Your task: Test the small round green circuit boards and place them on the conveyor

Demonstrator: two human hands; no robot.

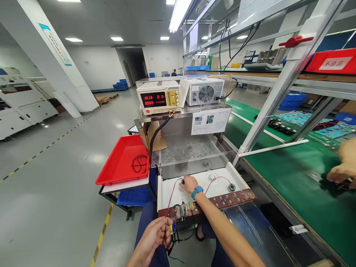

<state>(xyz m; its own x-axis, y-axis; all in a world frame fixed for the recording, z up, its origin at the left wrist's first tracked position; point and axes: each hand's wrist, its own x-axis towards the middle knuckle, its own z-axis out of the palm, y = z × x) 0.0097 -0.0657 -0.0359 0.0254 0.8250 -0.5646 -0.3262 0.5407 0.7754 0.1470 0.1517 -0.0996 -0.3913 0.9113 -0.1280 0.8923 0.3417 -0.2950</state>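
Beyond the brown studded strip [222, 201], the right hand [190, 184], nearer the round circuit board [231, 187], pinches a small black part [182, 181]; this side, the left hand [154, 235] pinches a red wire [170, 196].

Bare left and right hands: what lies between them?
Head view: a thin red wire runs from the left hand toward the right hand, across a brown strip with metal studs.
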